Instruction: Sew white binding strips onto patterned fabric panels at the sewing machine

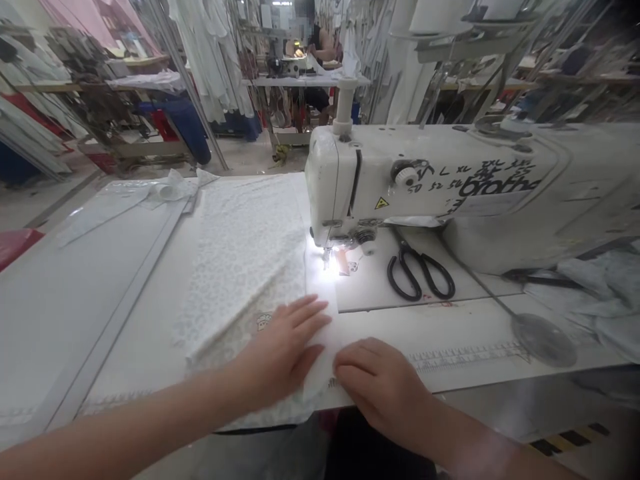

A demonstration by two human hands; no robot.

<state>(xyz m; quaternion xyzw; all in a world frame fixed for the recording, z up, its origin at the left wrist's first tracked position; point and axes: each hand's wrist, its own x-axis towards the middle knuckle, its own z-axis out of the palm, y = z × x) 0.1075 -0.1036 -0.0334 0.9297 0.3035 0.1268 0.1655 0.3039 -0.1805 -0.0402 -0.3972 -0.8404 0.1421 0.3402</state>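
Note:
Pale printed fabric (240, 227) lies folded on the sewing table, its right edge running up to the lit needle area of a white sewing machine (330, 180). My left hand (287, 340) rests palm down on the fabric with its fingers stretched toward the presser foot (327, 259). Close by on the right, my right hand (373, 373) is closed at the fabric's near right edge, fingers curled together. What its fingertips pinch is hidden. A small printed figure (263, 321) shows on the fabric beside my left hand.
Black-handled scissors (420, 270) lie under the machine arm. A ruler strip (465, 357) runs along the table's front, with a round clear disc (545, 340) on a rod above it. Crumpled fabric (600, 293) lies at right. A person (320, 47) sits at another machine behind.

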